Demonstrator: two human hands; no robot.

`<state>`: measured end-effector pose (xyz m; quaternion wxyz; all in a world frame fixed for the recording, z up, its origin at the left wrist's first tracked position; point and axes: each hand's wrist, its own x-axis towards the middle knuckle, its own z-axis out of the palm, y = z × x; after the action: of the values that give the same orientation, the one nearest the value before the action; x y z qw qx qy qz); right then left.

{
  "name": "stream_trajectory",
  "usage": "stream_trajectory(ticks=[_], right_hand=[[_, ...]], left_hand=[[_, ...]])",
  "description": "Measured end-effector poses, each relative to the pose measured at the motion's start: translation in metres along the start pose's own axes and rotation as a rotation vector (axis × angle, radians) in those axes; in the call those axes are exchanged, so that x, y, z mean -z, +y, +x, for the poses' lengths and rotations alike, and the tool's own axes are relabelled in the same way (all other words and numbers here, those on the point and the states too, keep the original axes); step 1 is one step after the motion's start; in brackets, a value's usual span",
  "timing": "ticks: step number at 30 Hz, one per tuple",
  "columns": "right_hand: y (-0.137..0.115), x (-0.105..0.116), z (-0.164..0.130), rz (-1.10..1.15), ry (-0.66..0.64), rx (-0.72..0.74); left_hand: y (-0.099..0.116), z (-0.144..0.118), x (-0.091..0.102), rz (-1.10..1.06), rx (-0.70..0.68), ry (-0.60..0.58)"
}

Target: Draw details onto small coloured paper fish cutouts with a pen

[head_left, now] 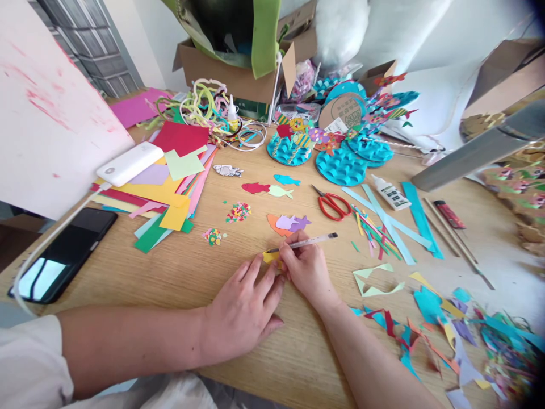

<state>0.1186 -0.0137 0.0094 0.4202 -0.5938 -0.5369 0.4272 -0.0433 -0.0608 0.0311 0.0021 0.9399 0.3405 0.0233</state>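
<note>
My right hand (307,266) grips a clear-barrelled pen (313,241), its tip down at a small yellow paper piece (269,257). The fingers of my left hand (244,309) stretch flat over the table and press on the yellow paper's near edge; part of the paper is hidden under both hands. Just beyond lie an orange paper fish (277,225) and purple paper fish (302,223), overlapping. Farther off are a red paper fish (255,188), a pale green one (281,192), a blue one (286,180) and a patterned silver-white one (229,170).
Red-handled scissors (334,207), thin paper strips (377,236) and a white glue bottle (390,193) lie to the right. Coloured scraps (430,307) cover the near right. At left are stacked paper (162,196), a power bank (130,163) and a phone (63,253). Blue decorated discs (340,165) stand behind.
</note>
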Motion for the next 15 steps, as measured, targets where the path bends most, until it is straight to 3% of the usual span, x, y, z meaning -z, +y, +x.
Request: stream_trajectory(ticks=[15], right_hand=[[0.0023, -0.0005, 0.0008, 0.013, -0.007, 0.003]], left_hand=[[-0.0007, 0.0005, -0.0017, 0.010, -0.010, -0.001]])
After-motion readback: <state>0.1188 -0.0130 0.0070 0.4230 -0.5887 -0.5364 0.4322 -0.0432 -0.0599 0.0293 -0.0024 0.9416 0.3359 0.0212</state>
